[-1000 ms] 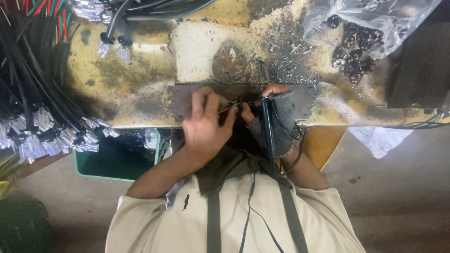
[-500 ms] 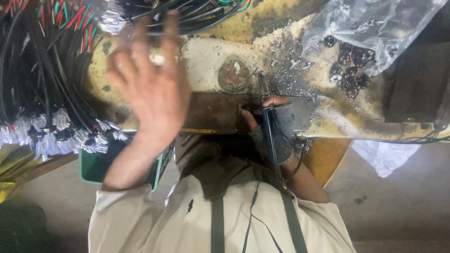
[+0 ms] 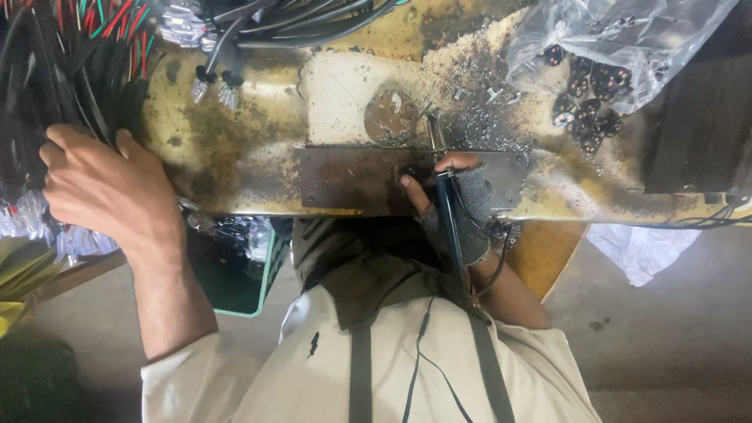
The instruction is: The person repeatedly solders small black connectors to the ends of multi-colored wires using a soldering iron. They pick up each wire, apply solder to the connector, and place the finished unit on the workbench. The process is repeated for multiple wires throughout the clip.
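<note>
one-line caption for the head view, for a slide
Left hand reaches into wire bundle; gloved right hand holds soldering iron on metal plate.

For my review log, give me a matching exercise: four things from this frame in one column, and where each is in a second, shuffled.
Things:
1. left hand
2. right hand
3. plastic bag
4. metal plate

Places:
A. top right of the bench, with dark small parts inside
B. on the wire bundle at the left
C. flat at the bench's near edge
D. gloved, holding a soldering iron

Pairs: 1-B, 2-D, 3-A, 4-C
</note>
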